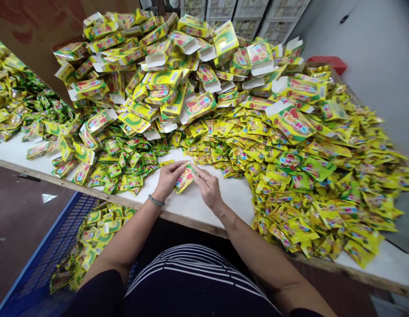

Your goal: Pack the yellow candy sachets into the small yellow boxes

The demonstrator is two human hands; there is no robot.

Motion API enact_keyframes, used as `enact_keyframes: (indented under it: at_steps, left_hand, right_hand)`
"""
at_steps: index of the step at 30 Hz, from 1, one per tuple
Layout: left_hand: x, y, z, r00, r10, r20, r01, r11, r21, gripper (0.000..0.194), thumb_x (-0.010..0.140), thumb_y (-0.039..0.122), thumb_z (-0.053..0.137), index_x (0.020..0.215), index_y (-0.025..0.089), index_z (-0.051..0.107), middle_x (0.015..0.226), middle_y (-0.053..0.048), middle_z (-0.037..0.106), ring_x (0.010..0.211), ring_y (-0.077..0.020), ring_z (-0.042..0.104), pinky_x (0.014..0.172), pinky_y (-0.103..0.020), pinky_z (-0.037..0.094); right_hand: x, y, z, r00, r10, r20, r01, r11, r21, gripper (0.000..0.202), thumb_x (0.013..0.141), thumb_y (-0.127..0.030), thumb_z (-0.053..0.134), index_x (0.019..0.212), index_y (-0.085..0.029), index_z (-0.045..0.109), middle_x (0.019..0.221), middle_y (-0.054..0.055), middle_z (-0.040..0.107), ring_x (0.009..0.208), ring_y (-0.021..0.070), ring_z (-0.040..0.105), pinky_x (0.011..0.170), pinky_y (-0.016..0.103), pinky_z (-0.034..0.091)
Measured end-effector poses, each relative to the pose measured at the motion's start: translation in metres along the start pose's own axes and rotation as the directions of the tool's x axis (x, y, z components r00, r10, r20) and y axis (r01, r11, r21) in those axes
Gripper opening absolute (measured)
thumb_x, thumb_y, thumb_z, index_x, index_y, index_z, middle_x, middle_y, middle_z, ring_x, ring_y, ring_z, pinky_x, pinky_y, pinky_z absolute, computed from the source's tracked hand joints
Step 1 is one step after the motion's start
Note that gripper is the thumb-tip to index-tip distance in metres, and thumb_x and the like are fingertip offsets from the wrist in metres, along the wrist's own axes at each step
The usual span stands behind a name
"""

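Between my two hands, above the white tabletop (204,207), is a small yellow, green and red candy box (184,179). My left hand (169,178), with a beaded bracelet on the wrist, grips its left side near the top. The fingers of my right hand (207,185) are closed on its upper right edge. Beyond my hands lies a heap of small green packets (125,163), and yellow packets (283,176) are piled to the right. Many open-flapped candy boxes (165,79) are stacked over the packets at the back.
A blue crate (36,273) holding several yellow boxes (99,229) stands below the table edge at the left. A large brown carton (42,26) rises at the back left. White crates (250,11) are behind the table, and a grey wall (382,61) is on the right.
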State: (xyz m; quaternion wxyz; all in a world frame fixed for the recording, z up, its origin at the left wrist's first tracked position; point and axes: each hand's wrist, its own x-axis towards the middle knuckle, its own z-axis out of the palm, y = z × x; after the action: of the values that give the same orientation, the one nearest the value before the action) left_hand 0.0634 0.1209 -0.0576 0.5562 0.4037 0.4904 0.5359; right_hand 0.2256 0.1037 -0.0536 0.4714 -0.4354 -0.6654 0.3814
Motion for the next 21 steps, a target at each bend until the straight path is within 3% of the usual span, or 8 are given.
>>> enact_keyframes:
  at_steps: [5,9,11,13,15,17,19,21]
  left_hand:
    - [0.002,0.001,0.003,0.999,-0.040,-0.030,0.038,0.995,-0.091,0.044,0.061,0.042,0.086,0.097,0.018,0.077,0.083,-0.003,0.074,0.068,-0.0118,0.063,0.065,-0.024,0.049]
    - [-0.021,0.036,-0.026,0.999,-0.012,0.046,-0.003,0.950,0.314,0.038,0.068,0.048,0.079,0.090,0.017,0.078,0.068,-0.002,0.070,0.058,-0.0131,0.058,0.055,-0.023,0.042]
    - [-0.043,0.069,-0.061,0.984,-0.091,0.154,-0.039,0.733,0.679,0.032,0.072,0.048,0.075,0.085,0.019,0.078,0.063,-0.002,0.069,0.056,-0.0146,0.057,0.052,-0.023,0.038]
    - [-0.068,0.103,-0.099,0.960,-0.233,0.156,-0.044,0.423,0.905,0.029,0.074,0.048,0.070,0.085,0.022,0.079,0.067,-0.003,0.072,0.058,-0.0173,0.061,0.055,-0.025,0.038]
    - [-0.086,0.129,-0.128,0.949,-0.310,0.054,-0.005,0.157,0.988,0.038,0.075,0.050,0.066,0.098,0.023,0.079,0.070,-0.005,0.074,0.060,-0.0218,0.065,0.057,-0.027,0.040]
    - [-0.093,0.141,-0.138,0.972,-0.233,-0.015,0.022,0.026,0.999,0.046,0.077,0.054,0.061,0.107,0.022,0.077,0.086,-0.008,0.078,0.074,-0.0265,0.069,0.065,-0.030,0.044]
    - [-0.086,0.137,-0.129,0.990,-0.141,-0.001,0.009,0.059,0.998,0.052,0.079,0.059,0.058,0.113,0.022,0.074,0.099,-0.009,0.077,0.084,-0.0269,0.070,0.071,-0.031,0.047]
    - [-0.069,0.124,-0.107,0.991,-0.117,0.066,-0.043,0.189,0.981,0.055,0.082,0.061,0.056,0.117,0.021,0.072,0.097,-0.006,0.077,0.081,-0.0233,0.069,0.071,-0.029,0.048]
  right_hand:
    - [-0.008,-0.003,0.017,0.999,-0.022,-0.023,0.021,0.998,-0.062,0.044,0.098,-0.038,0.045,0.137,-0.023,0.060,0.138,0.007,0.062,0.127,0.0240,0.059,0.111,0.040,0.045]
    - [-0.002,0.009,0.011,0.994,-0.060,0.094,0.069,0.993,-0.097,0.037,0.099,-0.036,0.043,0.119,-0.026,0.072,0.122,0.006,0.072,0.118,0.0226,0.065,0.104,0.040,0.050]
    - [0.006,0.020,0.000,0.994,-0.103,0.028,0.107,0.964,-0.243,0.031,0.094,-0.028,0.049,0.110,-0.024,0.075,0.113,0.007,0.075,0.112,0.0244,0.066,0.104,0.044,0.050]
    - [0.016,0.031,-0.013,0.986,-0.135,-0.096,0.078,0.891,-0.447,0.034,0.087,-0.015,0.051,0.110,-0.020,0.074,0.114,0.010,0.074,0.112,0.0270,0.064,0.105,0.048,0.047]
    - [0.026,0.040,-0.024,0.980,-0.129,-0.154,0.007,0.789,-0.615,0.046,0.080,-0.004,0.048,0.119,-0.013,0.070,0.127,0.016,0.067,0.122,0.0301,0.057,0.108,0.049,0.043]
    - [0.035,0.046,-0.030,0.983,-0.097,-0.156,-0.048,0.682,-0.730,0.057,0.078,0.001,0.046,0.131,-0.010,0.062,0.144,0.019,0.054,0.133,0.0333,0.048,0.109,0.051,0.041]
    - [0.041,0.048,-0.031,0.987,-0.050,-0.155,-0.097,0.589,-0.802,0.060,0.081,0.003,0.043,0.137,-0.012,0.058,0.153,0.020,0.043,0.137,0.0350,0.044,0.106,0.051,0.041]
    - [0.045,0.049,-0.031,0.989,-0.018,-0.149,-0.118,0.522,-0.845,0.057,0.086,0.002,0.038,0.137,-0.013,0.058,0.152,0.020,0.044,0.135,0.0343,0.045,0.104,0.049,0.043]
